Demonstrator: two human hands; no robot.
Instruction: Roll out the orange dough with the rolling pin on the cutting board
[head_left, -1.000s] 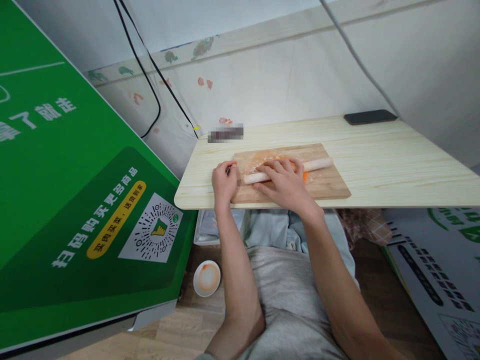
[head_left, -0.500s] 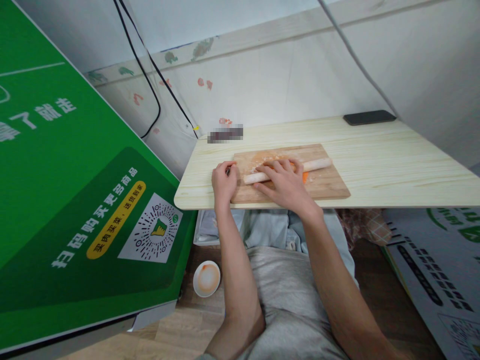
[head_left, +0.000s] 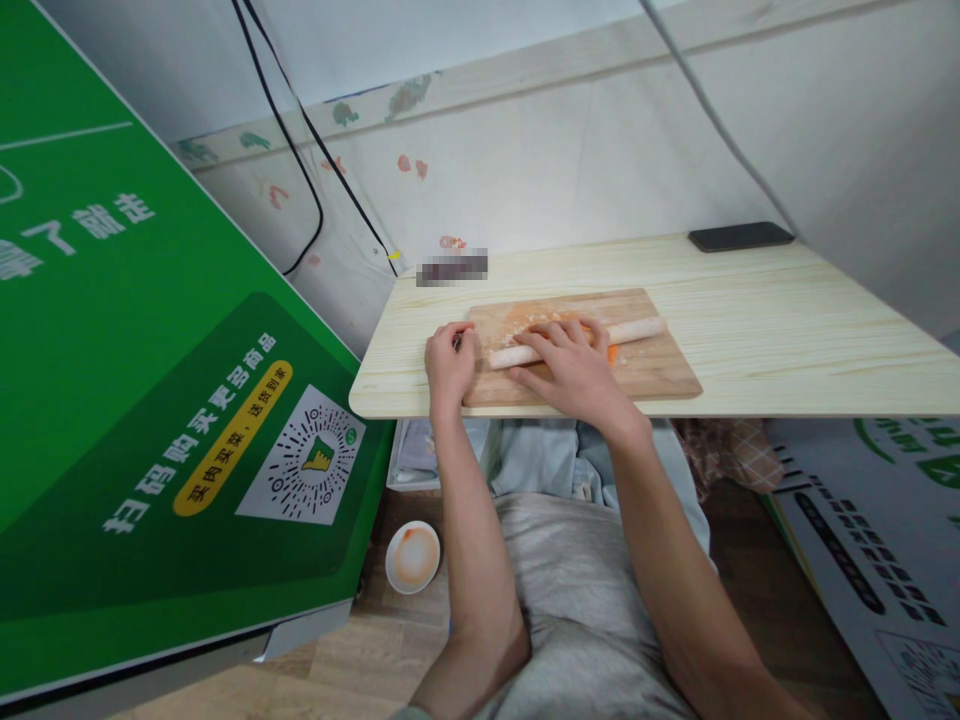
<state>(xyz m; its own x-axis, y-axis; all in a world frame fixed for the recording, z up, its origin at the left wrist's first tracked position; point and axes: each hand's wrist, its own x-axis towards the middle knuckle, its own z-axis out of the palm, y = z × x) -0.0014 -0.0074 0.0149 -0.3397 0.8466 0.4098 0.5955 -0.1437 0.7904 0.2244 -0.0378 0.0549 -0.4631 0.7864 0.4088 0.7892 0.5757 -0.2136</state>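
Observation:
A pale wooden rolling pin (head_left: 637, 330) lies slightly slanted across the wooden cutting board (head_left: 660, 380). My right hand (head_left: 574, 365) rests over its middle, the fingers bent across the far side and the thumb on the near side. Beneath the pin and hand, a bit of flat orange dough (head_left: 613, 354) shows; most of it is covered. At the board's left edge is my left hand (head_left: 450, 362), its fingers curled together. Whatever they may hold is hidden. White flour (head_left: 517, 322) and an orange smear mark the board behind the pin.
The light wood table (head_left: 810, 340) meets the wall behind, with a black phone (head_left: 741, 236) at the back right. A blurred-out item (head_left: 451, 268) sits at the back left. Below left, a white bowl (head_left: 413, 557) with orange residue stands near a green panel (head_left: 187, 400).

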